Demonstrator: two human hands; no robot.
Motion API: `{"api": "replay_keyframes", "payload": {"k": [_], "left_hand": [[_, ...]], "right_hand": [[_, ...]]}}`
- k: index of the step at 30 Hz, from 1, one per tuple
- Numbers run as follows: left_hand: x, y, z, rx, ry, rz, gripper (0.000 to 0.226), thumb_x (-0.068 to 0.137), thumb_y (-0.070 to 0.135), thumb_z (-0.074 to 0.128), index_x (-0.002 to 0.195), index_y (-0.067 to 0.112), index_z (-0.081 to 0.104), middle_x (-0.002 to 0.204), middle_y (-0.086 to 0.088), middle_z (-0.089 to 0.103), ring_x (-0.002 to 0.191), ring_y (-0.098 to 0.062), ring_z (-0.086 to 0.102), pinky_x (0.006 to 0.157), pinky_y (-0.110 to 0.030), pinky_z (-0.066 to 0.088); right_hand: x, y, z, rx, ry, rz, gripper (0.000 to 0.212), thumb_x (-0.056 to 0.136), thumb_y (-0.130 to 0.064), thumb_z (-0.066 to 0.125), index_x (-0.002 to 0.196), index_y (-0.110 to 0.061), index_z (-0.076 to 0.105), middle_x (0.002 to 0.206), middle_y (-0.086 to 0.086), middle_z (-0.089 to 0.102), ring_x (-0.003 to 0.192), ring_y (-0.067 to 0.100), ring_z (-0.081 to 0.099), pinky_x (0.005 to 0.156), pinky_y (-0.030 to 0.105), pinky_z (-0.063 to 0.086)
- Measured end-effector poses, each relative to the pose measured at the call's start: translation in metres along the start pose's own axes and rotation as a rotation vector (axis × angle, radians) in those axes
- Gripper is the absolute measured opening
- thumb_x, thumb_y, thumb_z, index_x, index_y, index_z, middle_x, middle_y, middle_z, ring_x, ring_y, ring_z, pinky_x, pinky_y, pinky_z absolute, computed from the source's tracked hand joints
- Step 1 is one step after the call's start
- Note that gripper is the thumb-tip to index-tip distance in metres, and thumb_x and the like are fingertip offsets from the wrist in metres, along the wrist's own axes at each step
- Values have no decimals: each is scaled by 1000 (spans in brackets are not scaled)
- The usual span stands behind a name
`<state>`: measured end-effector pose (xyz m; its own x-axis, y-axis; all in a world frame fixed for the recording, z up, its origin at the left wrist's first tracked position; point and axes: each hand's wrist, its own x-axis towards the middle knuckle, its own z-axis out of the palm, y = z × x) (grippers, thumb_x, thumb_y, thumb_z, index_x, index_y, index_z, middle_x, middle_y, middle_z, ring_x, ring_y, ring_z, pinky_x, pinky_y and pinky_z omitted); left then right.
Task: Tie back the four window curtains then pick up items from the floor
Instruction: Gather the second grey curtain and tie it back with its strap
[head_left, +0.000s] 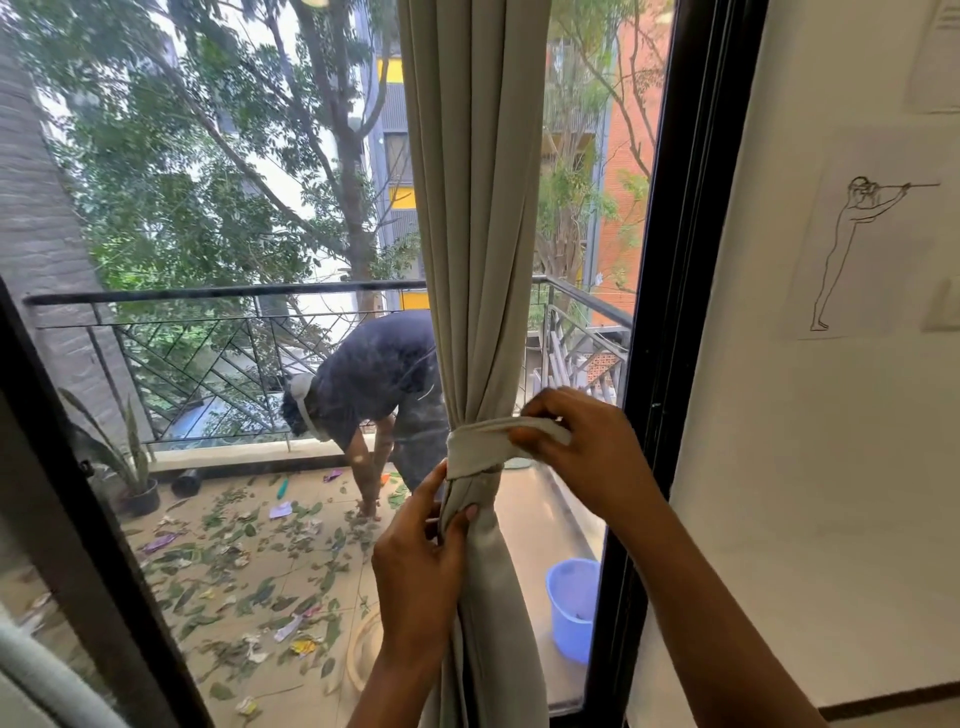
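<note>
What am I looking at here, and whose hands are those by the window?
There is no machine: one camera sits on a person's head, looking forward and down, so the hands are their own. The left hand pinches the gathered beige curtain just below a fabric band wrapped round it; the right hand grips that band's loose end. Outside on the balcony, a second person bends over leaves and paper scraps scattered on the floor; a blue bucket stands nearby. A line drawing hangs on the wall.
</note>
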<state>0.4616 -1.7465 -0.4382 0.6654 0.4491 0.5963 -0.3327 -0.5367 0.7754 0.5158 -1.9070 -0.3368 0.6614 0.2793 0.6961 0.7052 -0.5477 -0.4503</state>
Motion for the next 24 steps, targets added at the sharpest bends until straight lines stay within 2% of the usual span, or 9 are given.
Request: {"api": "replay_keyframes", "payload": {"k": [3, 5, 8, 11, 13, 17, 19, 21, 24], "left_hand": [[2, 0, -4, 16, -8, 35, 54, 77, 17, 79, 126, 32, 61, 83, 11, 69, 80, 6, 63, 65, 1, 39], [0, 2, -4, -2, -35, 53, 53, 78, 17, 78, 126, 31, 61, 82, 12, 67, 81, 5, 63, 64, 0, 41], [-5, 3, -2, -2, -67, 98, 54, 78, 22, 78, 126, 38, 56, 80, 10, 67, 77, -1, 62, 62, -4, 43], [-6, 0, -4, 22, -70, 151, 51, 79, 25, 77, 126, 33, 58, 81, 13, 65, 75, 2, 61, 61, -3, 42], [-7, 0, -6, 50, -81, 199, 49, 79, 27, 71, 127, 22, 61, 81, 14, 62, 75, 4, 60, 61, -2, 41], [-8, 1, -8, 78, -83, 215, 50, 80, 30, 67, 129, 21, 60, 76, 15, 56, 72, 0, 58, 60, -6, 43], [-7, 1, -11, 101, -73, 198, 50, 82, 33, 67, 130, 24, 58, 75, 16, 55, 73, 0, 57, 59, -8, 43], [-6, -1, -12, 126, -76, 184, 50, 84, 37, 66, 131, 26, 57, 77, 16, 56, 75, -1, 58, 61, -12, 47], [-9, 0, -8, 147, -97, 177, 49, 84, 44, 62, 130, 28, 59, 86, 13, 61, 72, -3, 61, 61, -19, 50]], "right_hand": [[-3, 31, 4, -8, 22, 58, 5, 82, -21, 69, 86, -18, 72, 80, 1, 64, 82, 21, 55, 74, 43, 47], [-2, 40, 17, -88, 87, 69, 8, 79, -21, 70, 84, -17, 74, 81, 2, 64, 82, 26, 54, 71, 45, 47], [3, 35, 30, -47, 184, 135, 11, 75, -21, 71, 80, -13, 75, 83, 3, 58, 84, 26, 51, 69, 36, 42], [6, 24, 37, 35, 130, 224, 9, 78, -11, 72, 85, -15, 74, 80, -2, 51, 78, 18, 52, 67, 30, 40], [5, 14, 41, 155, 82, 285, 15, 82, -8, 67, 94, -17, 68, 78, -5, 58, 72, 13, 56, 66, 26, 45], [-1, 5, 43, 689, -181, 421, 30, 91, 1, 47, 112, -16, 59, 107, 3, 68, 98, 18, 63, 78, 25, 53], [-5, 10, 39, 870, -318, 448, 30, 91, -12, 48, 118, -16, 61, 114, 6, 67, 104, 18, 62, 79, 26, 52], [-7, 16, 36, 950, -426, 434, 46, 82, -34, 56, 126, -19, 56, 122, 2, 63, 112, 16, 59, 86, 30, 51], [-7, 13, 40, 800, -424, 373, 55, 76, -40, 70, 126, -28, 51, 121, -6, 63, 112, 11, 59, 92, 29, 50]]}}
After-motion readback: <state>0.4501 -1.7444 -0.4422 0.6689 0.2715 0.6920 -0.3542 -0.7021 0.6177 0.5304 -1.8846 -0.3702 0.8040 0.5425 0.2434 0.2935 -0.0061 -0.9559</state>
